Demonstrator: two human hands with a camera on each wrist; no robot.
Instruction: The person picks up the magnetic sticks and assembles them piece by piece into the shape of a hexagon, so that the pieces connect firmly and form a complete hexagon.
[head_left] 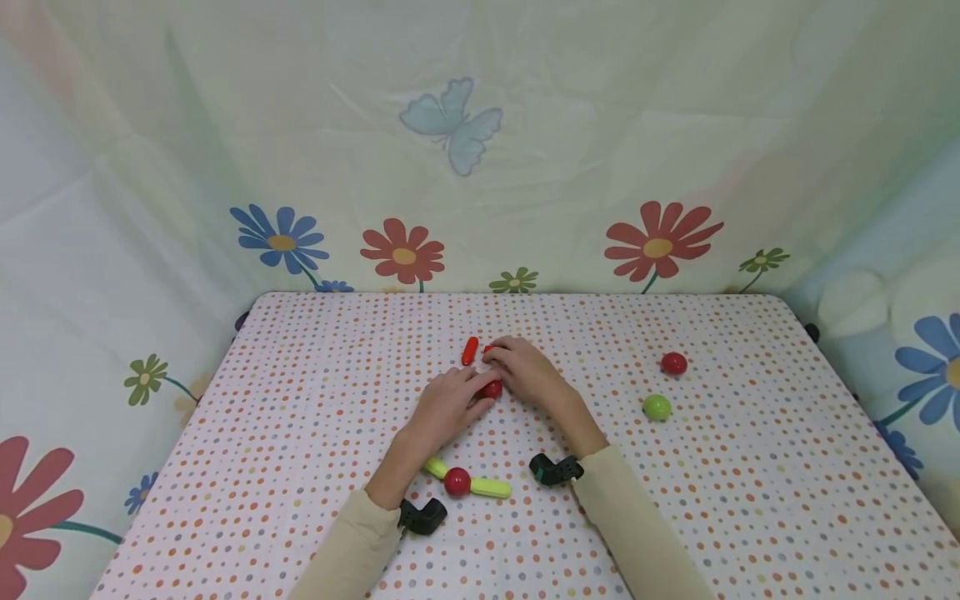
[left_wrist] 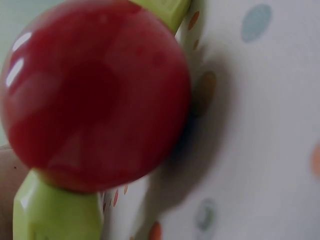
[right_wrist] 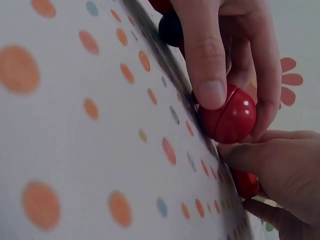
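My left hand (head_left: 445, 404) pinches a glossy red ball (right_wrist: 234, 117) with thumb and fingers, low over the spotted cloth. Just to its right, my right hand (head_left: 528, 375) curls its fingers around a small red stick (right_wrist: 245, 183), mostly covered by them. Past my left fingertips lies another red stick (head_left: 469, 351). In the right wrist view, a dark round piece (right_wrist: 170, 30) shows beneath my left hand, beside a bit of red. Nearer to me, between my forearms, a second red ball (head_left: 457, 482) joins two yellow-green sticks (head_left: 491, 488); it looms close in the left wrist view.
Right of my hands, a red ball (head_left: 673, 363) and a green ball (head_left: 657, 407) lie apart on the dotted tablecloth (head_left: 330, 350). A flowered curtain (head_left: 555, 167) stands behind the table and along its sides. Black wrist cameras (head_left: 555, 469) stick out over the table.
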